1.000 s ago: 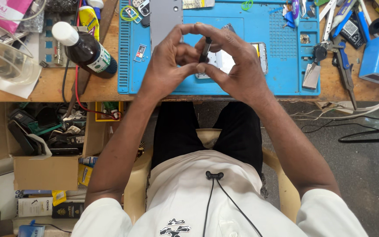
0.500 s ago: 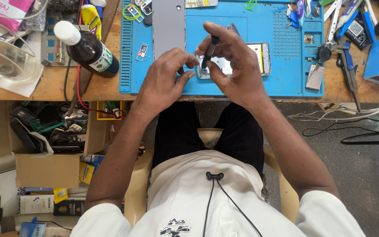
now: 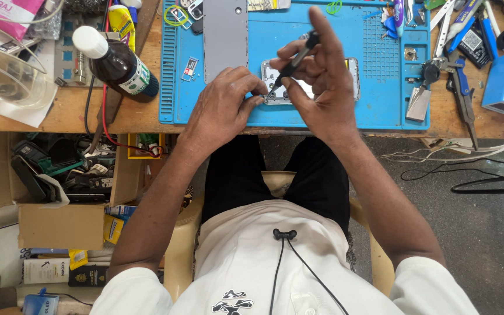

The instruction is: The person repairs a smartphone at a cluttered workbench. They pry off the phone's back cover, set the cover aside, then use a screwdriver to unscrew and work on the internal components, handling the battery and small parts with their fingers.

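One brown bottle (image 3: 118,64), one blue mat (image 3: 328,111), two hands (image 3: 226,108).

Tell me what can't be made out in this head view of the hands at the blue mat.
- Opened silver phone: mostly hidden by the right hand and left hand.
- Tip of the thin black screwdriver: too small to tell whether it touches a screw.
- Grey flat panel: top cut off by the frame edge.
- Small parts on the blue work mat: too small to identify.

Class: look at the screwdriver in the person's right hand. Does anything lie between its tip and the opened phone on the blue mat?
Nothing visible does. The screwdriver, held by the right hand, points down onto the opened phone; the left hand only steadies the phone's left edge.
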